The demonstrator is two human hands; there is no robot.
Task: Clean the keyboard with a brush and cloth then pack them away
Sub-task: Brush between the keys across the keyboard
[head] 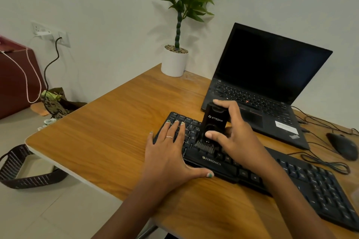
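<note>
A black keyboard lies slantwise across the wooden desk. My right hand grips a black block-shaped brush, held upright with its bristles pressed on the keys near the keyboard's left half. My left hand lies flat, fingers spread, on the keyboard's left end and the desk beside it, holding nothing. No cloth is visible.
An open black laptop stands behind the keyboard. A black mouse and loose cables lie at the right. A potted plant stands at the desk's far corner. A basket sits on the floor at left.
</note>
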